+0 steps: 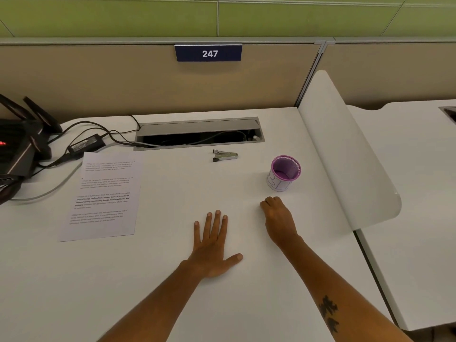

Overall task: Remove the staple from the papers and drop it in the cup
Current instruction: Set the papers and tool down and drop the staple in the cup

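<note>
Printed papers (103, 196) lie flat on the white desk at the left; the staple is too small to make out. A metal staple remover (225, 155) rests farther back at the middle of the desk. The purple mesh cup (283, 173) stands upright to the right. My left hand (213, 245) lies flat on the desk, palm down, fingers spread, holding nothing. My right hand (278, 219) rests on the desk just in front of the cup, fingers curled under in a loose fist; nothing shows in it.
An open cable tray (197, 134) is set into the desk (172, 280) behind the staple remover. A black router (19, 141), a power adapter (86, 144) and cables occupy the far left. A curved white divider (345, 154) bounds the desk on the right.
</note>
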Tool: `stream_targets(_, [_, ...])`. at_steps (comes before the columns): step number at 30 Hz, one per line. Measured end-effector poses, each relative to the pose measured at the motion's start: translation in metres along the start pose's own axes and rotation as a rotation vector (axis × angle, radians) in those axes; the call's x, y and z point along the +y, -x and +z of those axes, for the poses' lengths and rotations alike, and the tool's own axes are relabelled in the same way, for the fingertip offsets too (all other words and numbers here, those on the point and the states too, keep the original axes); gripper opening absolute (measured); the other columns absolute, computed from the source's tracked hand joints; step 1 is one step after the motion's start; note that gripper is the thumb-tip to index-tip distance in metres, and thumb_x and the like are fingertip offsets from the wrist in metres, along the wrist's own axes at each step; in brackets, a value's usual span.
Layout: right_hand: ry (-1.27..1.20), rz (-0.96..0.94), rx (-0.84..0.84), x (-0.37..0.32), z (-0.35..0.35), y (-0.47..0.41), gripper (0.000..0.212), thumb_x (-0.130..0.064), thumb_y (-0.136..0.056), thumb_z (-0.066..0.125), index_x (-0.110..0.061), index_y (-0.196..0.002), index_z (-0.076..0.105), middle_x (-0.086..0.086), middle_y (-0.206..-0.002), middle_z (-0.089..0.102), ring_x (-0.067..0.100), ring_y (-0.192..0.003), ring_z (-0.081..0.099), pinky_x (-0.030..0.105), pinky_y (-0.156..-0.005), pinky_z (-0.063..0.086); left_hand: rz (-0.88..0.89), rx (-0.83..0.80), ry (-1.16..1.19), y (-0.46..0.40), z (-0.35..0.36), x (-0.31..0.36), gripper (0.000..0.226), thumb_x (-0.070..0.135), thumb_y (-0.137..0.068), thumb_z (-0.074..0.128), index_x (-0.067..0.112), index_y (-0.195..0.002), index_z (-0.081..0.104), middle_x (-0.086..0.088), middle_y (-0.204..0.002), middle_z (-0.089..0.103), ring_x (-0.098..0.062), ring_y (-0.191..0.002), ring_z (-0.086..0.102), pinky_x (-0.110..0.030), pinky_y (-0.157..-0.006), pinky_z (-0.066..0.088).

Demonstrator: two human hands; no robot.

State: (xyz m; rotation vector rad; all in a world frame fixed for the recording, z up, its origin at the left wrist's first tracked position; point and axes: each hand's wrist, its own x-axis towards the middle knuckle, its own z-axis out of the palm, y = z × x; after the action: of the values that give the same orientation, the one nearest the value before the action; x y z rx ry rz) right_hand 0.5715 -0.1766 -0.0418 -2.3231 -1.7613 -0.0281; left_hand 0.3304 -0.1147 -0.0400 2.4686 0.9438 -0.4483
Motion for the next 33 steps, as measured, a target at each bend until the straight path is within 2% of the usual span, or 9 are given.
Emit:
stream_targets(5, [-0.029, -0.014, 0.026, -0.003, -0.001, -0.002, 0.029, 0.02, -0.073, 0.071, 0.003, -0.096, 0.068, 0.019, -0.087, 0.065, 0.032, -0.076, 0.059, 0.039, -0.061, 0.055, -0.004, -0.015, -0.021, 0.0, -0.002, 0.001, 0.116, 0.088, -0.087, 0.028, 0.02, -0.157, -0.036, -0.005, -0.162, -0.048, -0.029, -0.151, -0.043, -0.063, -0.124, -0.02])
stream_targets(7, [-0.141, 0.082, 0.021, -0.002, -0.001, -0.006, 0.036, 0.024, -0.071, 0.065, 0.004, -0.1, 0.069, 0.019, -0.094, 0.067, 0.034, -0.083, 0.061, 0.039, -0.07, 0.057, -0.004, -0.02, -0.022, 0.0, -0.002, 0.001, 0.116, 0.09, -0.086, 0.024, 0.02, -0.157, -0.036, -0.005, -0.162, -0.048, -0.029, -0.15, -0.043, -0.063, -0.123, -0.02])
stream_targets(11, [-0.496, 0.531, 0.112, 0.0, -0.014, -0.02, 0.033, 0.019, -0.079, 0.061, -0.001, -0.101, 0.076, 0.011, -0.101, 0.075, 0.023, -0.092, 0.066, 0.026, -0.085, 0.05, 0.002, -0.023, -0.004, 0.0, -0.001, 0.0, 0.117, 0.094, -0.077, 0.009, 0.02, -0.156, -0.036, -0.004, -0.161, -0.049, -0.028, -0.149, -0.045, -0.063, -0.123, -0.021])
stream_targets(14, [-0.815, 0.885, 0.172, 0.005, -0.026, -0.025, 0.023, 0.008, -0.086, 0.068, -0.008, -0.096, 0.08, 0.006, -0.095, 0.078, 0.02, -0.089, 0.071, 0.034, -0.091, 0.059, 0.003, -0.021, 0.003, 0.0, -0.002, -0.001, 0.119, 0.094, -0.074, 0.008, 0.02, -0.157, -0.036, -0.004, -0.161, -0.049, -0.028, -0.149, -0.045, -0.063, -0.123, -0.021])
stream_targets(19, [-1.391, 1.23, 0.209, 0.019, -0.056, -0.029, 0.017, 0.016, -0.088, 0.068, 0.003, -0.096, 0.075, 0.011, -0.089, 0.071, 0.023, -0.08, 0.067, 0.033, -0.09, 0.058, 0.008, -0.02, 0.005, 0.001, -0.002, 0.0, 0.116, 0.088, -0.087, 0.028, 0.02, -0.156, -0.037, -0.004, -0.161, -0.05, -0.027, -0.148, -0.046, -0.062, -0.123, -0.023])
stream_targets(22, [-1.577, 1.278, 0.226, 0.033, -0.073, -0.032, 0.016, 0.018, -0.089, 0.065, 0.004, -0.092, 0.071, 0.016, -0.095, 0.069, 0.023, -0.084, 0.067, 0.03, -0.082, 0.059, 0.01, -0.011, 0.02, 0.0, 0.0, -0.001, 0.116, 0.087, -0.088, 0.029, 0.02, -0.156, -0.036, -0.003, -0.161, -0.05, -0.027, -0.148, -0.047, -0.062, -0.123, -0.022])
stream_targets(26, [-1.669, 1.244, 0.271, 0.055, -0.088, -0.037, 0.019, 0.017, -0.091, 0.063, 0.008, -0.107, 0.069, 0.018, -0.098, 0.068, 0.021, -0.085, 0.067, 0.021, -0.062, 0.062, 0.012, -0.005, 0.032, 0.001, 0.0, -0.001, 0.116, 0.087, -0.088, 0.031, 0.02, -0.157, -0.035, -0.003, -0.162, -0.049, -0.026, -0.148, -0.047, -0.062, -0.122, -0.023])
stream_targets(28, [-1.672, 1.203, 0.289, 0.06, -0.101, -0.043, 0.018, 0.017, -0.092, 0.063, 0.007, -0.105, 0.07, 0.016, -0.097, 0.068, 0.019, -0.084, 0.066, 0.021, -0.063, 0.062, 0.014, -0.001, 0.042, 0.0, 0.0, -0.001, 0.117, 0.086, -0.088, 0.031, 0.02, -0.157, -0.034, -0.003, -0.162, -0.048, -0.025, -0.148, -0.047, -0.061, -0.122, -0.024])
stream_targets(33, [-1.517, 1.094, 0.258, 0.054, -0.127, -0.067, 0.018, 0.017, -0.09, 0.065, 0.001, -0.089, 0.072, 0.014, -0.092, 0.07, 0.019, -0.082, 0.067, 0.027, -0.082, 0.062, 0.011, -0.008, 0.029, 0.0, -0.001, -0.001, 0.117, 0.088, -0.087, 0.03, 0.02, -0.158, -0.034, -0.004, -0.162, -0.048, -0.026, -0.149, -0.045, -0.063, -0.123, -0.021])
